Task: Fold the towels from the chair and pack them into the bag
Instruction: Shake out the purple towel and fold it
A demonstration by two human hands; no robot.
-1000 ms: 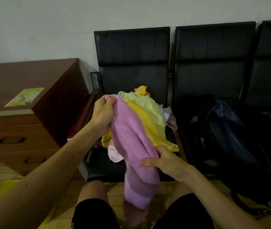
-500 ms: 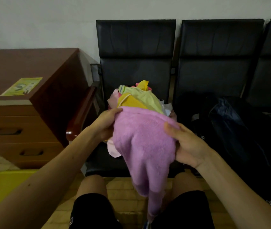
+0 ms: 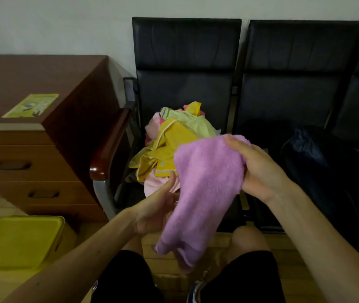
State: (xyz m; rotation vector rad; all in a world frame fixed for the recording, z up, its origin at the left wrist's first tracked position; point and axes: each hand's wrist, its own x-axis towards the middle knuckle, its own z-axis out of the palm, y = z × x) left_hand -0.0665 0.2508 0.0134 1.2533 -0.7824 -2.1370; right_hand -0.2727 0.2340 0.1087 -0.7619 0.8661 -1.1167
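Note:
A pink towel (image 3: pixel 204 189) hangs in front of me above my knees. My right hand (image 3: pixel 259 169) grips its upper right corner, thumb on top. My left hand (image 3: pixel 156 206) is lower, palm up, fingers reaching under the towel's left edge; most of its fingers are hidden behind the cloth. Behind the towel a pile of yellow, pale green and light pink towels (image 3: pixel 172 141) lies on the seat of the left black chair (image 3: pixel 185 68). A dark bag (image 3: pixel 318 171) sits on the chair to the right.
A brown wooden drawer cabinet (image 3: pixel 38 132) with a green leaflet on top stands at the left, beside the chair's wooden armrest (image 3: pixel 108 145). A yellow plastic lid or bin (image 3: pixel 19 241) lies on the floor at lower left. My knees in black shorts are below.
My left hand has let go of the towel's upper left corner and dropped down under the cloth. My right hand has carried the top edge to the right.

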